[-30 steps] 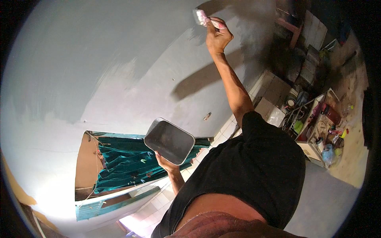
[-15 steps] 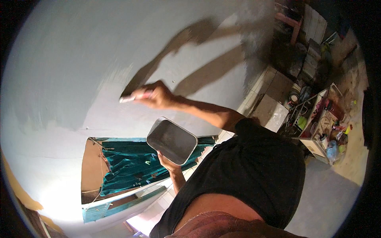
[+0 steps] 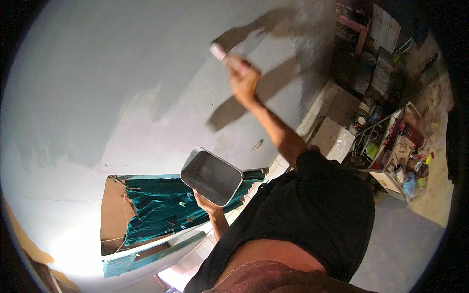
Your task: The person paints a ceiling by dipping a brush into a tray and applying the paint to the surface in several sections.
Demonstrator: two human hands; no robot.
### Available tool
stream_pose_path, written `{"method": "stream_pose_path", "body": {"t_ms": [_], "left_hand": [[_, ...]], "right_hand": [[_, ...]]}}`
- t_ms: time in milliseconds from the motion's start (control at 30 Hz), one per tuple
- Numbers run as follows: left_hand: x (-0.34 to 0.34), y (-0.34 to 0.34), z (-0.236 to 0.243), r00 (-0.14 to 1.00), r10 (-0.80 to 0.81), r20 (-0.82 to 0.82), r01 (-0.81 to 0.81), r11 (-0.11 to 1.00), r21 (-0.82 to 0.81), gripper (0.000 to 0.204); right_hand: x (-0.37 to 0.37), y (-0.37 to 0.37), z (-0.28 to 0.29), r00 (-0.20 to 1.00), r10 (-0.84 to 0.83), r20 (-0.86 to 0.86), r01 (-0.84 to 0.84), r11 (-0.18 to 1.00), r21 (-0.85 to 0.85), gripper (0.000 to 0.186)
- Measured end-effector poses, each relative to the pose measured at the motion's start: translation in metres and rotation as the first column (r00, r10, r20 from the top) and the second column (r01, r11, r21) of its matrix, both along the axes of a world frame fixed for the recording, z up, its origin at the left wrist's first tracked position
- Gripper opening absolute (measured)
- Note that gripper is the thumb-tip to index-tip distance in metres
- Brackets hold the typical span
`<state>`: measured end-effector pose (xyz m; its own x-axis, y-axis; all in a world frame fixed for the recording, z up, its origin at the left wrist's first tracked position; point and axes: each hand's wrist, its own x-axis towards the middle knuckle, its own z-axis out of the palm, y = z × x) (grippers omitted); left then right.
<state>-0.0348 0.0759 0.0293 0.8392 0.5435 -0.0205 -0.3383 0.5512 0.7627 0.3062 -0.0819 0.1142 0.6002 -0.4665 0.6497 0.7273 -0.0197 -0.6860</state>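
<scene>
Right hand (image 3: pixel 243 82) gripping a blurred brush (image 3: pixel 218 52) at upper centre, left hand (image 3: pixel 209 203) grasping a rectangular grey tub (image 3: pixel 207 168) below centre, teal curtain (image 3: pixel 156 202) lower left, grey wall (image 3: pixel 88 83) upper left

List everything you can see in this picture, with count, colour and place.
brush: 1, whitish and pinkish (blurred), in right hand
container: 1, dark grey, in left hand
wall: 1, grey and paler, ahead
curtain: 1, dark green, lower left
frame: 1, teal, above and below curtain
cabinet: 1, pale, at right
clutter: many, mixed colours, around cabinet
shirt: 1, black, lower middle
right hand: 1, bare, upper middle
left hand: 1, bare, under container
</scene>
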Motion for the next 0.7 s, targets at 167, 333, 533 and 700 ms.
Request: {"method": "stream_pose_path", "body": {"t_ms": [167, 333, 533, 700], "left_hand": [[-0.007, 0.010, -0.013, 0.994, 0.084, -0.076, -0.079, 0.995, 0.066, 0.056], [-0.016, 0.008, -0.010, 0.999, 0.050, -0.020, -0.050, 0.999, -0.001, 0.059], [-0.017, 0.003, -0.013, 0.998, 0.066, 0.000, -0.065, 0.996, 0.058, 0.060], [-0.018, -0.009, -0.005, 0.999, 0.035, 0.038, -0.035, 0.999, 0.015, 0.059]], "right_hand": [[-0.113, 0.063, 0.002, 0.808, 0.554, 0.201, -0.521, 0.831, -0.193, 0.012], [-0.076, 0.050, 0.007, 0.741, 0.658, 0.133, -0.634, 0.751, -0.187, 0.014], [0.050, -0.055, -0.024, 0.998, 0.045, -0.036, -0.044, 0.999, 0.010, 0.012], [0.031, -0.042, -0.003, 0.998, -0.049, 0.030, 0.044, 0.987, 0.156, 0.011]]}}
